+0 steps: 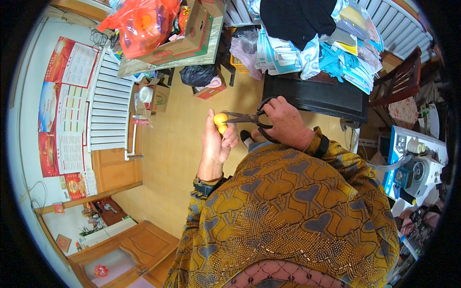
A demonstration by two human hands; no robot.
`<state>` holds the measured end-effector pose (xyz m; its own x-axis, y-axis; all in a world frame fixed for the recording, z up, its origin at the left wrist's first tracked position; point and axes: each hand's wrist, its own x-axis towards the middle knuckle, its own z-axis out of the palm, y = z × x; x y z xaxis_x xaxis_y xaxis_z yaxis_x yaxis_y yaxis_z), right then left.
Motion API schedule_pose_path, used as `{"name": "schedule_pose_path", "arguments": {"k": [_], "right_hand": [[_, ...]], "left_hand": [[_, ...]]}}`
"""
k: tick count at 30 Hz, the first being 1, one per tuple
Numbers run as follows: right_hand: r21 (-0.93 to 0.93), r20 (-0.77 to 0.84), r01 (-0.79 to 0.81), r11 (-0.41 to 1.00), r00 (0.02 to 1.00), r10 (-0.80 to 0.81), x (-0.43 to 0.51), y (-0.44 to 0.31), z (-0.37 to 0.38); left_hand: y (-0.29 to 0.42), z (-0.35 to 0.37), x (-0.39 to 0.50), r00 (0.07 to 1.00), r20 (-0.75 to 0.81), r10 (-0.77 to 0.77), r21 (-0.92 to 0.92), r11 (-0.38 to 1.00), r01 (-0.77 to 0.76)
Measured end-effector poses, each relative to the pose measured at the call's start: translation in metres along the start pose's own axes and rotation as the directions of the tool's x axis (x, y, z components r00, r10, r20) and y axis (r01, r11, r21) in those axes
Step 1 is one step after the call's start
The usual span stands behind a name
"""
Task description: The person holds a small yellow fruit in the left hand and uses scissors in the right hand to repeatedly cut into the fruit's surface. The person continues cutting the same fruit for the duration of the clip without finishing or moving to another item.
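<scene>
My left hand (215,140), palm up, holds a small yellow gourd-shaped object (220,119) made of two rounded lobes, the larger one on top. A thin stem or stick shows below it at the fingers. In my right hand (286,120) is a pair of dark metal scissors (252,118) with large black handles, pointing left. The blades are slightly apart, and their tips touch or overlap the yellow object; which of the two I cannot tell.
Folded clothes in plastic bags (281,54) are heaped on a black table (313,93). A table (126,68) at the upper left bears a cardboard box (194,39) and a red plastic bag (144,25). A wooden chair (403,77) and a boxed sewing machine (419,169) are at the right.
</scene>
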<state>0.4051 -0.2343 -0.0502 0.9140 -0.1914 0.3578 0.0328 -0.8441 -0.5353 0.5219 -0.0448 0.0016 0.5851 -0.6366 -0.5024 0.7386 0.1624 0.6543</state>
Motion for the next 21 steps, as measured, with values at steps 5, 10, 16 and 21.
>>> {"name": "schedule_pose_path", "arguments": {"k": [5,10,16,21], "right_hand": [[-0.003,-0.043,0.043,0.999,0.998,-0.043,-0.0006,-0.0035,-0.0042],[-0.045,-0.035,0.033,0.998,0.999,-0.034,-0.0013,-0.0045,0.0004],[-0.026,-0.007,0.001,1.0,1.0,-0.001,-0.0048,-0.0067,0.0015],[-0.002,-0.011,0.018,1.0,1.0,-0.018,-0.0055,-0.0082,-0.0036]], "left_hand": [[-0.0017,-0.008,-0.0027,0.999,0.03,-0.033,-0.046,0.998,0.034],[-0.0026,-0.0067,-0.0055,0.999,0.021,-0.035,0.017,0.999,0.035],[-0.004,0.0001,-0.0087,1.0,-0.023,0.016,0.046,0.999,-0.015],[-0.0041,-0.0062,-0.008,0.998,0.051,-0.043,-0.07,0.996,0.046]]}}
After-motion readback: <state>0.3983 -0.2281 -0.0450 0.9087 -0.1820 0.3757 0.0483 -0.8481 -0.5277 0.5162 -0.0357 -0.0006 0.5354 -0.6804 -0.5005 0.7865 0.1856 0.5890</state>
